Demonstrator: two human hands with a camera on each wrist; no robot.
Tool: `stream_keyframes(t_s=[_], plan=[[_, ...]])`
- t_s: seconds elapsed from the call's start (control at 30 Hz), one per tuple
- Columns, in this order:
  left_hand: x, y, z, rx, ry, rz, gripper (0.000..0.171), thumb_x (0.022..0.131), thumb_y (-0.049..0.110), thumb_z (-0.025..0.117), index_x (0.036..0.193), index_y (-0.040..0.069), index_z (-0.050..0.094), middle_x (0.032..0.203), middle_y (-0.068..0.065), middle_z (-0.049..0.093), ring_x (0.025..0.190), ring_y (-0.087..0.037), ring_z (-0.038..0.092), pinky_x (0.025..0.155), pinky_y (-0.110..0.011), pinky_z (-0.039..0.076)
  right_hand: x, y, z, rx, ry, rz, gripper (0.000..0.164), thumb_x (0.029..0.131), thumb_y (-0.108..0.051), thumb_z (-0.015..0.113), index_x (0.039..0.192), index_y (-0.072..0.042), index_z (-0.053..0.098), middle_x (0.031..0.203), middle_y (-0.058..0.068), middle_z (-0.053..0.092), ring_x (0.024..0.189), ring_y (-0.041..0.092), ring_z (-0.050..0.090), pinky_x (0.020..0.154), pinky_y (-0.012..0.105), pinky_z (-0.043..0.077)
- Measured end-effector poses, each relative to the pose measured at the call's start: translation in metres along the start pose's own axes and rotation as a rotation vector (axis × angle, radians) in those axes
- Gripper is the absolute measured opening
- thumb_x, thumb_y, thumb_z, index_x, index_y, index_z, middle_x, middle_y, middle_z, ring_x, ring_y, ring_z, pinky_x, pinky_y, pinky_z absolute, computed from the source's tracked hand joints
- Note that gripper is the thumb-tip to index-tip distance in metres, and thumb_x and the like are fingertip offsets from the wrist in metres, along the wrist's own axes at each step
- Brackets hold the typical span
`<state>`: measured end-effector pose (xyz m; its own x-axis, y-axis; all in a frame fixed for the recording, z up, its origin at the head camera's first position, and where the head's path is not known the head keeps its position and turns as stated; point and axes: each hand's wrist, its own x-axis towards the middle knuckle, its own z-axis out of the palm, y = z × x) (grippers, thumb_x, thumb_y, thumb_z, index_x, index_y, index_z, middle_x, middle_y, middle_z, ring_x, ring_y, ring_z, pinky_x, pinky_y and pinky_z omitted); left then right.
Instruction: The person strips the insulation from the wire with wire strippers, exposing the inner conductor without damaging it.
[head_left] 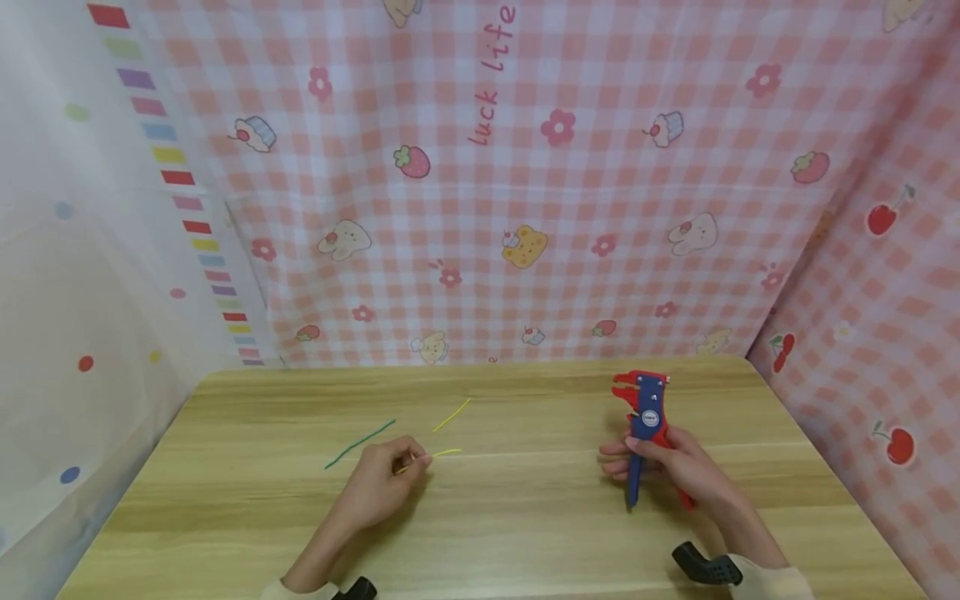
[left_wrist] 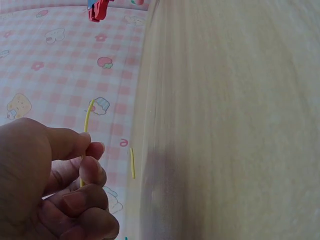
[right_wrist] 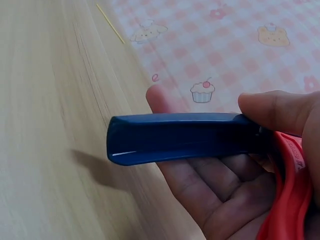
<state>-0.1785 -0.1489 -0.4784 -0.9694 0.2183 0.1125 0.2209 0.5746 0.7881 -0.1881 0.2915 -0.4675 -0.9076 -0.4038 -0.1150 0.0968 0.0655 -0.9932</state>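
Note:
Between thumb and fingertips my left hand (head_left: 378,487) pinches a thin yellow wire (left_wrist: 87,120); one end sticks out past the thumb, and the middle is hidden by the fingers. On the right, my right hand (head_left: 697,471) holds a red and blue wire stripper (head_left: 649,408) upright, its red jaws pointing up and to the left. The right wrist view shows the blue handle (right_wrist: 180,140) lying across the fingers, with the thumb against its upper end. The red handle (right_wrist: 287,200) runs along the palm side.
A second yellow wire (head_left: 452,415) lies on the wooden table (head_left: 525,525) beyond my left hand. Left of it is a green wire (head_left: 360,443). A pink checked cloth (head_left: 480,200) hangs behind the table, and more patterned cloth (head_left: 862,317) hangs along the right side.

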Motion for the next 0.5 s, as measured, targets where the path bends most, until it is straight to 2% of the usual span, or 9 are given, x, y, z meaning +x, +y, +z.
stream_keyframes(t_s=[0.17,0.37,0.5], plan=[[-0.001,0.001,-0.001,-0.012,-0.002,0.0,0.01,0.096,0.013,0.071,0.087,0.014,0.073,0.066,0.004,0.054,0.058,-0.003,0.041,0.053,-0.019,0.033,0.001,-0.001,0.006,0.008,-0.009,-0.016,0.049,0.108,-0.022,0.052,0.136,0.015,0.033,0.12,0.02,0.074,0.101,0.029,0.077,0.091,0.042,0.06],[0.001,0.002,-0.001,0.013,-0.03,0.039,0.01,0.097,0.016,0.071,0.088,0.013,0.072,0.067,0.004,0.054,0.058,-0.004,0.041,0.053,-0.019,0.034,-0.001,-0.005,0.01,-0.004,0.01,-0.001,0.044,0.107,-0.02,0.055,0.131,0.015,0.04,0.102,0.01,0.079,0.09,0.024,0.078,0.086,0.038,0.061],[0.002,0.005,0.0,0.005,-0.042,0.056,0.01,0.098,0.016,0.07,0.089,0.012,0.072,0.066,0.003,0.054,0.057,-0.003,0.042,0.051,-0.019,0.034,-0.003,-0.009,0.013,0.009,-0.021,-0.016,0.043,0.106,-0.016,0.055,0.13,0.017,0.042,0.096,0.009,0.077,0.086,0.023,0.078,0.085,0.035,0.061]])
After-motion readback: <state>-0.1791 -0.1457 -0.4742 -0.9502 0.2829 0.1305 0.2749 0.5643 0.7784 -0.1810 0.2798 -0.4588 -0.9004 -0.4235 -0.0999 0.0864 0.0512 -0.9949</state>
